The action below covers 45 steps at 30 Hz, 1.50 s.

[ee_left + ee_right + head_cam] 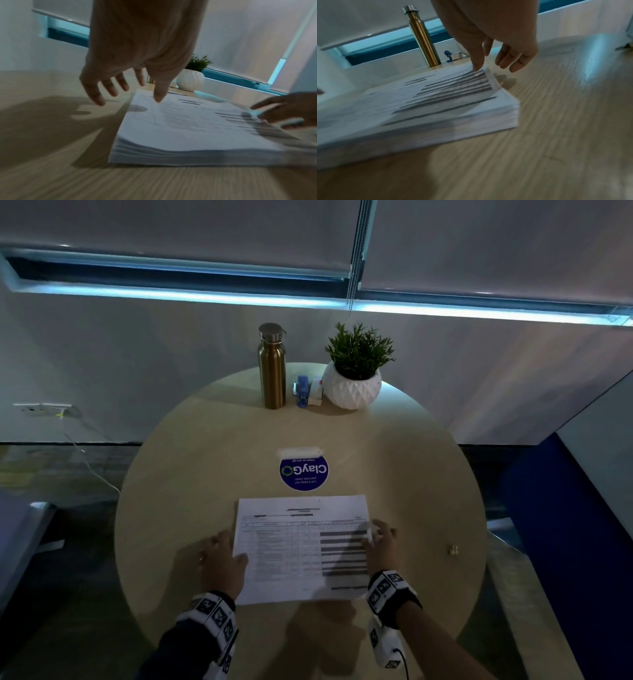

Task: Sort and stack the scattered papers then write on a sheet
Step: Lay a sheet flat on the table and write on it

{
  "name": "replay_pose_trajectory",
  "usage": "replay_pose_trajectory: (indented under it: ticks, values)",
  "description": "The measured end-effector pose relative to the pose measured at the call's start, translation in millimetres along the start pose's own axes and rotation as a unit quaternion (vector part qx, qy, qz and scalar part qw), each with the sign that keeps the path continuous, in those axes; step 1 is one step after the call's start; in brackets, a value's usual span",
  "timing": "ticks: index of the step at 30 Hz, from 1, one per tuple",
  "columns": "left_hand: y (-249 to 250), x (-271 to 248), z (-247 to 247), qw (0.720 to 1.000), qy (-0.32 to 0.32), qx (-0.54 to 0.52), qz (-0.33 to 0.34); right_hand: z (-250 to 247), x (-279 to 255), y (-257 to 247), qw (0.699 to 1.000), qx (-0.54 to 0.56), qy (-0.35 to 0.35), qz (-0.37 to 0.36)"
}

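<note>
A thick stack of printed papers (301, 546) (188, 128) (436, 105) lies squared up on the round wooden table (411, 474), near its front edge. My left hand (222, 556) (128, 94) is at the stack's left edge with fingers spread. Its thumb tip touches the top sheet and the other fingers reach down to the table beside the stack. My right hand (378, 537) (494, 67) is at the right edge. Its thumb tip touches the upturned edge of the top sheets, and the other fingers hang loosely just off the paper.
At the back of the table stand a gold bottle (272, 368), a blue stapler (302, 392), a small white box (317, 392) and a potted plant (352, 386). A round blue sticker (303, 472) sits beyond the stack. A small binder clip (454, 550) lies at the right.
</note>
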<state>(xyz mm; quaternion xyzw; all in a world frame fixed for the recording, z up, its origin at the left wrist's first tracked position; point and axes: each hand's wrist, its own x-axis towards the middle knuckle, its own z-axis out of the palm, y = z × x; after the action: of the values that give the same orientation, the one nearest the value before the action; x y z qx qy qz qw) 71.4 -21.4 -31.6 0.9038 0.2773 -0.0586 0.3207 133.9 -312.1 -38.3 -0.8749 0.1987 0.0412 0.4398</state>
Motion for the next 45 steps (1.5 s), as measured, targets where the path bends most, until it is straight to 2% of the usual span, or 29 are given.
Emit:
replay_pose_trajectory:
  ticks: [2,4,7,9,13,19,24,28,30,31,33,35,36,38,40,43,45]
  values:
    - [5.9,-9.4,1.1,0.995,0.000,0.013,0.102,-5.8,-1.1,6.5,0.999,-0.011,0.015,-0.030]
    - [12.0,-20.1,3.7,0.980,-0.057,0.050,0.185,-22.5,-0.7,7.9,0.998,-0.021,0.057,-0.033]
    - [13.2,-31.6,14.4,0.961,-0.156,0.076,0.215,-69.3,-1.3,13.8,0.985,-0.091,0.144,0.028]
    - [18.6,-36.9,36.8,0.948,-0.197,0.095,0.231,-116.0,2.4,41.3,0.960,-0.160,0.208,0.102]
    - [8.4,-38.2,35.0,0.951,-0.172,0.125,0.225,-136.7,29.3,67.7,0.973,-0.073,0.163,0.145]
    - [3.2,-31.6,23.7,0.954,-0.143,0.132,0.229,-135.9,53.4,75.8,0.986,-0.131,0.083,0.067]
    - [1.6,-31.1,27.1,0.952,-0.152,0.140,0.226,-137.5,69.0,91.2,0.984,-0.133,0.070,0.092]
    - [7.5,-31.7,22.2,0.952,-0.174,0.140,0.210,-139.3,61.7,81.4,0.985,-0.120,0.076,0.094]
    - [17.7,-28.0,17.1,0.951,-0.182,0.148,0.200,-131.3,47.3,66.0,0.992,-0.083,0.080,0.058]
    - [24.0,-23.8,15.4,0.953,-0.180,0.150,0.193,-122.7,36.9,55.2,0.996,-0.058,0.060,0.020]
    - [39.2,-11.2,12.5,0.959,-0.171,0.133,0.183,-99.2,7.3,30.0,0.996,-0.017,-0.029,-0.083]
    - [52.9,6.1,12.1,0.962,-0.143,0.115,0.201,-73.8,-29.5,3.7,0.966,-0.020,-0.165,-0.196]
    - [60.1,15.0,11.3,0.962,-0.134,0.116,0.210,-60.1,-47.6,-6.0,0.938,-0.043,-0.238,-0.249]
    - [75.5,32.4,10.3,0.956,-0.126,0.143,0.223,-32.6,-78.1,-15.6,0.861,-0.117,-0.373,-0.325]
    - [89.9,47.9,9.7,0.948,-0.134,0.170,0.232,-8.2,-101.1,-20.0,0.795,-0.163,-0.474,-0.341]
    - [102.8,64.9,12.7,0.931,-0.152,0.211,0.257,19.7,-121.8,-27.4,0.740,-0.207,-0.541,-0.342]
    - [106.9,70.9,16.0,0.918,-0.172,0.236,0.268,31.7,-126.2,-30.7,0.734,-0.222,-0.541,-0.344]
